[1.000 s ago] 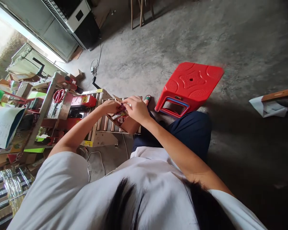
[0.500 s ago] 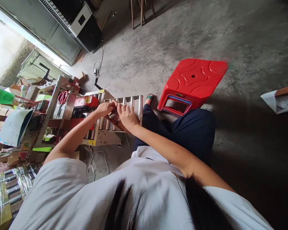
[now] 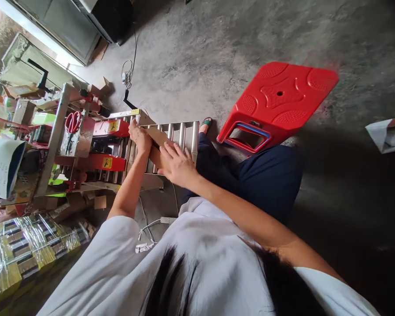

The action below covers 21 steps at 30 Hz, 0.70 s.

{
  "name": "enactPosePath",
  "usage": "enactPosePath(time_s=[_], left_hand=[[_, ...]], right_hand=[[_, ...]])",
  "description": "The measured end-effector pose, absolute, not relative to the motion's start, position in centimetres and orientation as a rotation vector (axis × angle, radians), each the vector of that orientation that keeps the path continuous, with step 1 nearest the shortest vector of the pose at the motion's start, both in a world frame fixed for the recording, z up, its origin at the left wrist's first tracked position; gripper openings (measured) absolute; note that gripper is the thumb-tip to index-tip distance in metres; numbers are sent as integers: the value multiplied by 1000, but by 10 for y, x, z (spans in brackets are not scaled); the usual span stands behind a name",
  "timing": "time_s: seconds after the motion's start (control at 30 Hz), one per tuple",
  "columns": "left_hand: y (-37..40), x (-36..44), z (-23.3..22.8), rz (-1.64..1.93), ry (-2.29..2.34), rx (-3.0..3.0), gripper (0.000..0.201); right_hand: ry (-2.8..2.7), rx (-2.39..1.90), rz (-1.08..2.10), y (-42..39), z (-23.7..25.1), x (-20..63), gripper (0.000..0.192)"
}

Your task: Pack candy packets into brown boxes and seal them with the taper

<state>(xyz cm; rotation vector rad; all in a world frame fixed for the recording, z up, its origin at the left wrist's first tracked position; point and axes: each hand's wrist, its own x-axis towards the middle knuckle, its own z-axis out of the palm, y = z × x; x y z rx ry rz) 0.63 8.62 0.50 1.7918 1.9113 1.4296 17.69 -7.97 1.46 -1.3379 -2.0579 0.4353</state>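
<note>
A small brown cardboard box (image 3: 161,137) lies slantwise on the metal rollers of a short conveyor (image 3: 193,142). Its upper flaps look folded down, and the hands cover part of it. My left hand (image 3: 140,138) is bent round the box's left end, fingers curled against it. Across the near right part of the box rests my right hand (image 3: 178,164), flat, with its fingers spread. What the box contains is hidden.
Left of the rollers stands a red-sided machine (image 3: 109,163) with red-handled scissors (image 3: 73,123) on it. A red plastic stool (image 3: 283,101) stands right of my legs. Cables (image 3: 148,226) lie on the floor. Wrapped stacks (image 3: 29,252) sit at lower left.
The box, open with my fingers at its contents before, now has its flaps down. My left hand has turned to the box's end; my right hand has flattened onto the top. The view has shifted.
</note>
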Motion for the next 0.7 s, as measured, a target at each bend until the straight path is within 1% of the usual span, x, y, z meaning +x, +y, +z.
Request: enactPosePath(time_s=[0.07,0.17,0.23,0.27,0.33,0.37,0.43,0.47,0.5,0.53,0.57,0.63,0.7], left_hand=[[95,-1,3,1544,1828,1664,52],[79,0,3,1720,1720,1587,49],[47,8,3,1639,1589,1785,47],[27,13,2,1504,1479,1949,50],[-13,22,2,1102,1242,2275,65],[-31,26,2,897,1156,2405,75],[-57,32,4,569,1095,2604,97],[-65,36,6,452,1116,2676,107],[-70,39,7,372,1158,2731,114],[-72,43,7,316,1198,2773,115],[-72,46,7,278,1236,2804,110],[-63,48,5,264,1306,2828,92],[-45,37,4,307,1397,2792,81]], right_hand=[[-2123,-1348,371,-90,2,169,77],[-2166,-1328,351,-95,-8,162,73],[-2150,-1333,367,-91,-6,164,73],[-2134,-1329,392,-87,-3,167,73],[-2120,-1237,523,-78,1,180,70],[-2111,-1138,648,-73,2,189,62],[-1968,-942,955,-64,0,211,37],[-1821,-895,1085,-61,-2,222,30],[-1638,-895,1171,-59,-5,233,31],[-1449,-929,1207,-59,-8,243,34],[-1291,-974,1207,-61,-11,253,36],[-1118,-1033,1198,-69,-18,272,42],[-1045,-1077,1207,-81,-26,294,46]])
